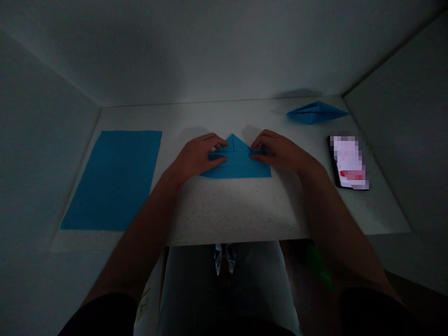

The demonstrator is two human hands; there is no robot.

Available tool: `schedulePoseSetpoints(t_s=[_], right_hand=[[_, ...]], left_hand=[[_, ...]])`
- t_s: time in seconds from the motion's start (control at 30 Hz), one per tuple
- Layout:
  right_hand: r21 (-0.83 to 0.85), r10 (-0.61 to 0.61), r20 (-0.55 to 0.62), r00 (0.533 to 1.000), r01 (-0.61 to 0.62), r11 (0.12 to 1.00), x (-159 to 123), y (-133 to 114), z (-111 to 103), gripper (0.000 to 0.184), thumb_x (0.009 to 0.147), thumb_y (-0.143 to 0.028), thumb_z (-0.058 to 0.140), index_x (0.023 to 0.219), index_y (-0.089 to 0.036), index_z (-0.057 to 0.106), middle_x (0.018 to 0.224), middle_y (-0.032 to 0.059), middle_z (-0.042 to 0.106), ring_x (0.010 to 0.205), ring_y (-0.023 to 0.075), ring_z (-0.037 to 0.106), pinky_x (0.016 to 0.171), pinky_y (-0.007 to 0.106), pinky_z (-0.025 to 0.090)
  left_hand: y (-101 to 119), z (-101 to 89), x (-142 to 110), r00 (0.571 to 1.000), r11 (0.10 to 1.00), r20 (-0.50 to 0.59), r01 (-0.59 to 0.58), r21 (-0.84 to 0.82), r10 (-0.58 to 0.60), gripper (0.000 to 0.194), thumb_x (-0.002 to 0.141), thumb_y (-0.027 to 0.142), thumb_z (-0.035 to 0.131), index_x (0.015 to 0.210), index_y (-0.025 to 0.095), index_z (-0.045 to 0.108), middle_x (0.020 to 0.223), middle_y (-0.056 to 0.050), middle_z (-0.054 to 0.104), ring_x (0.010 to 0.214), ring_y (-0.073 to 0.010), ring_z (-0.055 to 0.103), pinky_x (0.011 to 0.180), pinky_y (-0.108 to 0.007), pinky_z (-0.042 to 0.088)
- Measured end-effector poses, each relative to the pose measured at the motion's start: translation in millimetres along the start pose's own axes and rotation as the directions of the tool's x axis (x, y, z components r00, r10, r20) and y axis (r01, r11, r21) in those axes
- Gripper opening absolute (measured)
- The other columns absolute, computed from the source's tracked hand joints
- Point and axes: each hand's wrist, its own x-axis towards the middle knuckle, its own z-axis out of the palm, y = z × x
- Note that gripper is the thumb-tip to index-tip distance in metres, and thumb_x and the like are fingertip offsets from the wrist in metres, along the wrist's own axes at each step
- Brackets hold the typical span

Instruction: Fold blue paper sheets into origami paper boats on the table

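Note:
A partly folded blue paper (240, 164) lies in the middle of the white table (238, 210), shaped like a triangle peak over a flat band. My left hand (198, 156) rests on its left side, fingers curled and pressing the fold. My right hand (278, 150) presses its right side with the fingertips pinched on the paper's edge. Both forearms reach in from the bottom of the view.
A flat blue paper sheet (114, 179) lies at the left. A finished blue paper boat (315, 112) sits at the back right. A phone (348, 161) with a lit screen lies at the right. Walls close the table on three sides.

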Motion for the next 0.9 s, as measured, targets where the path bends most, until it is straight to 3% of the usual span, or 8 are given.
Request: schedulePoseSetpoints(t_s=[0.13,0.3,0.43,0.7,0.9], right_hand=[[-0.078,0.111,-0.011,0.994,-0.111,0.991,-2.3,1.4,-1.3,0.040,0.095,-0.059,0.082,0.111,-0.023,0.079,0.127,0.0140,0.066,0.096,0.0294,0.069,0.092,0.049,0.062],[-0.127,0.139,0.018,0.990,-0.136,0.983,-4.1,0.5,-3.5,0.062,0.083,-0.075,0.090,0.113,-0.022,0.079,0.129,0.0150,0.064,0.097,0.0317,0.068,0.090,0.051,0.061],[-0.075,0.117,0.078,0.990,-0.111,0.991,-2.9,-0.2,-1.8,0.057,0.087,-0.074,0.085,0.108,-0.021,0.078,0.129,0.0153,0.063,0.098,0.0310,0.067,0.092,0.050,0.059],[0.055,0.043,0.045,0.998,-0.045,0.997,-1.8,-3.6,-3.5,0.035,0.096,-0.060,0.076,0.105,-0.026,0.071,0.113,0.0100,0.071,0.101,0.0305,0.067,0.091,0.045,0.055],[0.193,0.108,0.013,0.994,-0.109,0.975,-3.1,-1.2,-3.6,0.040,0.091,-0.061,0.083,0.100,-0.026,0.063,0.113,0.0072,0.077,0.099,0.0295,0.070,0.087,0.043,0.056]], left_hand=[[-7.5,2.4,2.4,0.998,0.994,0.006,0.058,0.096,-0.059,0.044,0.093,0.050,0.089,0.126,0.024,0.076,0.129,-0.011,0.075,0.115,-0.0309,0.072,0.107,-0.049,0.058],[-10.2,5.4,1.3,0.995,0.989,-0.010,0.097,0.115,-0.097,0.072,0.080,0.065,0.098,0.133,0.023,0.073,0.138,-0.015,0.068,0.125,-0.0379,0.068,0.108,-0.052,0.057],[-11.1,9.5,0.0,0.993,0.985,-0.021,0.118,0.129,-0.116,0.083,0.073,0.068,0.103,0.134,0.023,0.070,0.142,-0.016,0.065,0.130,-0.0403,0.065,0.112,-0.055,0.054],[-15.1,11.7,1.5,0.987,0.986,-0.037,0.158,0.045,-0.157,0.073,0.070,0.070,0.102,0.117,0.025,0.070,0.134,-0.011,0.069,0.125,-0.0364,0.066,0.115,-0.056,0.050],[-9.8,7.1,2.4,0.976,0.963,0.037,0.216,-0.162,-0.213,0.056,0.080,0.062,0.096,0.109,0.025,0.067,0.107,-0.005,0.077,0.094,-0.0249,0.071,0.085,-0.038,0.057]])
